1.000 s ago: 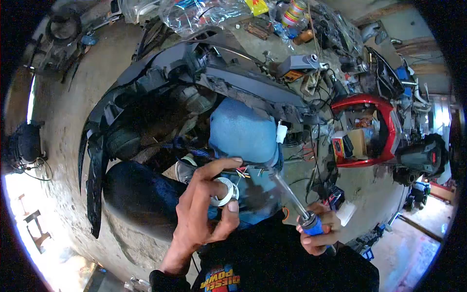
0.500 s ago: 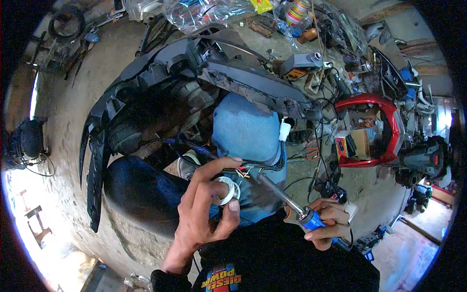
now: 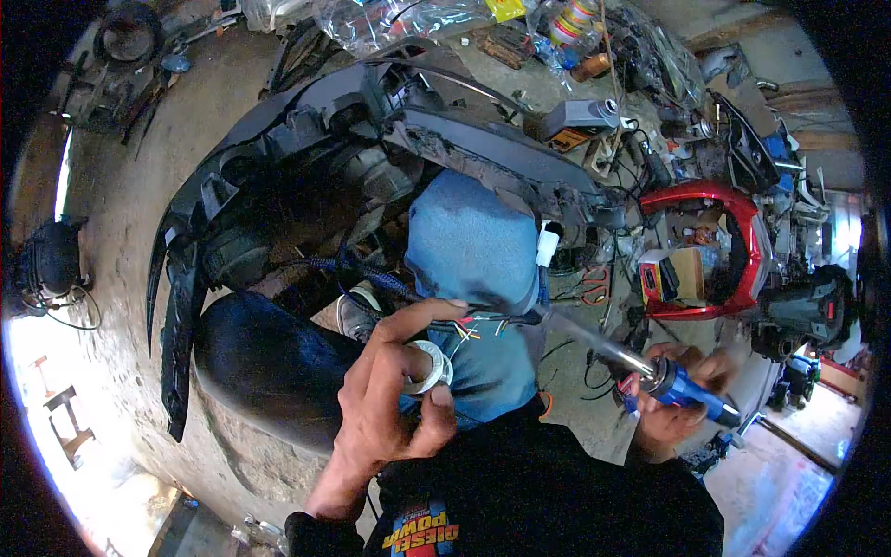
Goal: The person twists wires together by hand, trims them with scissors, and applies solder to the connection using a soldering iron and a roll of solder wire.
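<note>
My left hand [image 3: 385, 395] is closed around a small white spool of solder wire [image 3: 442, 362], thumb and fingers at its rim. Its index finger stretches along a dark wiring harness [image 3: 376, 277], beside several bared coloured wire ends [image 3: 464, 328]. In my right hand [image 3: 673, 418] is a soldering iron [image 3: 682, 385] with a blue handle, its fingers wrapped around that handle. The iron's metal barrel points up and left towards the harness, smeared by motion, apart from the coloured wire ends. A white connector [image 3: 548, 243] sits at the harness's right end, beside my blue-jeaned knee [image 3: 473, 232].
A large black plastic fairing [image 3: 483, 153] arches around my legs. To the right lie orange-handled scissors [image 3: 594, 288], a red fairing piece [image 3: 756, 251] and a small box [image 3: 687, 274]. A grey bottle [image 3: 580, 121] and clear plastic bags [image 3: 399, 23] are farther back.
My right hand has moved right and slightly up with the soldering iron, drawing its tip away from the wire ends. The left hand and spool have barely moved.
</note>
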Tool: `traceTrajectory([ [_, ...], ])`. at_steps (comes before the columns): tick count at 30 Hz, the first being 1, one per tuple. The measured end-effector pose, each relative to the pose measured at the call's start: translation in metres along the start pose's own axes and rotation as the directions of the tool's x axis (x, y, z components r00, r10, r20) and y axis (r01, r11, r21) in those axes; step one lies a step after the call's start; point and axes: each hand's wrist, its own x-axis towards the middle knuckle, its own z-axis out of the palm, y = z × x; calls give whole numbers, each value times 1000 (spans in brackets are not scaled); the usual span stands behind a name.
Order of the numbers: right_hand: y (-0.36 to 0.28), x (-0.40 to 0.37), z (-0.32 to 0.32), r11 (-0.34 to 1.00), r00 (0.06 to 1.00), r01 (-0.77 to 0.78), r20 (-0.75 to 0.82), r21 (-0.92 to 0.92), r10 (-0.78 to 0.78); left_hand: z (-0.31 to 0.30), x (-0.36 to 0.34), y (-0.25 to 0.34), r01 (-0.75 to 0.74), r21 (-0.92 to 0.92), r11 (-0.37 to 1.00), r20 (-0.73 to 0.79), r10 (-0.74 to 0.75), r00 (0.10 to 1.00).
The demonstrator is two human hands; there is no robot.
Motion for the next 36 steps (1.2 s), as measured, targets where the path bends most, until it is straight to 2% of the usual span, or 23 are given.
traceTrajectory([
  [1, 1, 1, 0, 994, 998, -43, -45, 97, 48, 1, -1, 0, 9, -4, 1000, -8, -9, 1000],
  [2, 5, 11, 6, 995, 996, 87, 8, 56, -87, 1, -1, 1, 18, -8, 1000, -15, -19, 1000],
  [5, 7, 27, 19, 966, 956, 259, 143, 7, -258, 3, -1, 1, 4, 11, 1000, -34, -4, 999],
  [6, 12, 31, 18, 947, 933, 319, 190, -37, -307, 4, -1, 1, -2, -3, 1000, -42, 2, 999],
  [8, 14, 37, 19, 943, 920, 330, 237, -42, -312, 6, -1, -2, -18, -31, 999, -57, 16, 998],
  [11, 13, 40, 27, 984, 952, 168, 249, 63, -178, 4, 4, 0, -55, 17, 998, -46, 56, 997],
  [12, 13, 41, 28, 988, 958, 152, 241, 36, -156, 4, 4, 0, -56, 19, 998, -46, 57, 997],
  [14, 7, 37, 34, 999, 994, 25, 103, 24, -27, 4, 4, 0, -59, 22, 998, -46, 59, 997],
  [16, 7, 36, 37, 999, 999, -29, 20, 27, 29, 4, 3, 1, -38, 18, 999, -45, 38, 998],
  [18, 9, 36, 38, 999, 1000, -12, -9, 34, 13, 4, 3, 2, -26, 12, 1000, -42, 26, 999],
  [23, 13, 37, 33, 999, 999, -17, 30, 44, 16, 3, 4, 1, -43, 23, 999, -35, 44, 998],
  [27, 13, 34, 39, 1000, 1000, 1, -29, -11, -1, 1, 4, 4, -4, 12, 1000, -16, 4, 1000],
  [30, 13, 37, 33, 999, 997, -32, 74, 39, 29, 1, 5, 5, -15, 32, 999, -19, 15, 1000],
  [33, 10, 37, 40, 999, 999, -7, 47, 48, 5, 1, 5, 5, -15, 39, 999, -16, 16, 1000],
  [36, 10, 36, 36, 997, 996, -76, 44, 28, 75, 0, 5, 5, -17, 47, 999, -1, 17, 1000],
])
